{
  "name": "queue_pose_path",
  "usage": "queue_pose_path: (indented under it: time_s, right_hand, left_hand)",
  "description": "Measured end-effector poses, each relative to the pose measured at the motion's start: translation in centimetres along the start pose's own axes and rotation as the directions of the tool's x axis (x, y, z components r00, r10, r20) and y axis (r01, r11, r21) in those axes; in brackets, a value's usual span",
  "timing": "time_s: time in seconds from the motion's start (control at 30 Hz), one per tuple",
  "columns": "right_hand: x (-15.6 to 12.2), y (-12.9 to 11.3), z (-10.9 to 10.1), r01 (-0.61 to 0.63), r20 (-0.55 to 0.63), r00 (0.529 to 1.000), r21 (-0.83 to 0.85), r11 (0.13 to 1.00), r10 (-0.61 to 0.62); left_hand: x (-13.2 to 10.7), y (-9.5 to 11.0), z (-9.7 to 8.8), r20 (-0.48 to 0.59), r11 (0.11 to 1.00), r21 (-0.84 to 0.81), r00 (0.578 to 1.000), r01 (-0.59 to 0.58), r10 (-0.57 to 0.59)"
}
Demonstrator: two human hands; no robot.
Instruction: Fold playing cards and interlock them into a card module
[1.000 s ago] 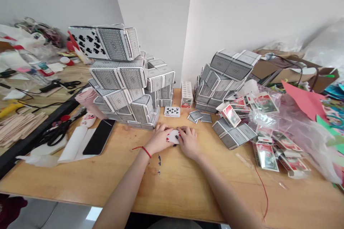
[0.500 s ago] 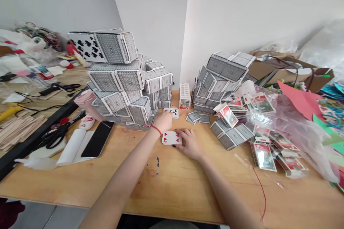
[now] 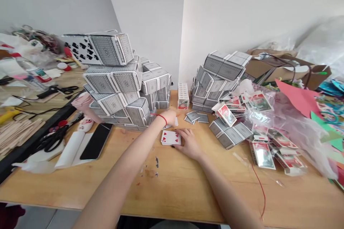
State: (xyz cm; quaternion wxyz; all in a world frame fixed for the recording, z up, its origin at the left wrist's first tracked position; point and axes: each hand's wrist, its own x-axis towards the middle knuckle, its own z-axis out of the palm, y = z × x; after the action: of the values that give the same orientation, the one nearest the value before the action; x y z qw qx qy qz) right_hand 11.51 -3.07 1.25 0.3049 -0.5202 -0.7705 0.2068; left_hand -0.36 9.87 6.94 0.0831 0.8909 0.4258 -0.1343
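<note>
My left hand (image 3: 169,116), with a red cord at the wrist, is closed over a white-edged playing card (image 3: 176,122). Most of that card and my fingertips are hidden under the hand. Just nearer to me lies a stack of playing cards (image 3: 170,137), hearts face up on top. My right hand (image 3: 189,142) grips its right end, thumb at the near edge and fingers at the far edge. Several face-down cards (image 3: 196,117) lie loose beyond my right hand. A tall stack of card-covered blocks (image 3: 114,80) rises on the left, and another stack (image 3: 219,78) on the right.
A row of card boxes (image 3: 183,96) stands between the stacks. On the right are a card block (image 3: 229,136), opened card boxes (image 3: 262,155) and crumpled plastic (image 3: 301,136). A phone (image 3: 96,141), black scissors (image 3: 56,137) and wooden sticks (image 3: 20,128) lie left.
My left hand has moved slightly right and toward me, with the card beneath it now mostly covered. The right hand stays at the card stack. The view has shifted a little.
</note>
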Motion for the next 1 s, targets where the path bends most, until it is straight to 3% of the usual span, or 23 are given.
queue_pose_path:
  time_s: [0.17, 0.27, 0.37, 0.43, 0.5, 0.6, 0.67, 0.77, 0.87, 0.93, 1.0]
  right_hand:
    - [-0.3, 0.2, 0.4, -0.017, -0.125, 0.992, -0.011, 1.000, 0.016]
    - [-0.4, 0.6, 0.7, -0.023, -0.154, 0.988, -0.063, 0.998, 0.013]
    - [-0.5, 0.9, 0.7, -0.021, -0.116, 0.993, -0.093, 0.995, 0.010]
    - [-0.5, 1.1, 0.8, -0.021, -0.105, 0.994, -0.063, 0.998, 0.015]
    - [-0.5, 1.1, 1.1, -0.045, -0.117, 0.992, 0.022, 0.999, 0.047]
    - [-0.3, 0.9, 2.3, -0.138, -0.154, 0.972, 0.239, 0.961, 0.178]
    - [0.1, 0.8, 3.1, -0.183, -0.144, 0.957, 0.380, 0.906, 0.254]
    - [0.6, 0.7, 3.6, -0.195, -0.113, 0.952, 0.490, 0.850, 0.284]
    - [0.5, 0.8, 2.4, -0.143, -0.126, 0.963, 0.505, 0.851, 0.237]
    - [0.2, 0.8, 1.1, -0.115, -0.152, 0.969, 0.410, 0.905, 0.193]
    - [-0.3, 0.7, 0.0, -0.093, -0.080, 0.989, 0.328, 0.940, 0.126]
  left_hand:
    - [-1.8, 0.9, 1.0, -0.041, 0.984, -0.013, 0.984, -0.177, 0.176]
    - [-2.5, 1.0, 1.6, -0.080, 0.977, -0.092, 0.979, -0.192, 0.185]
    - [-3.3, 0.6, 2.4, -0.178, 0.939, -0.298, 0.976, -0.174, 0.125]
    - [-4.0, 0.5, 3.5, -0.333, 0.882, -0.441, 0.943, -0.163, 0.008]
    - [-4.8, 0.9, 5.1, -0.456, 0.792, -0.600, 0.863, -0.115, -0.220]
    - [-5.6, 2.1, 7.4, -0.439, 0.584, -0.811, 0.703, -0.041, -0.559]
    - [-5.8, 2.9, 8.4, -0.413, 0.506, -0.860, 0.670, -0.065, -0.616]
    - [-5.8, 3.4, 8.5, -0.415, 0.497, -0.863, 0.686, -0.089, -0.598]
    - [-6.5, 2.6, 7.7, -0.408, 0.503, -0.860, 0.709, -0.087, -0.576]
    - [-7.6, 1.8, 7.2, -0.453, 0.585, -0.802, 0.763, -0.123, -0.461]
    - [-9.1, 1.2, 6.9, -0.483, 0.693, -0.697, 0.836, -0.186, -0.261]
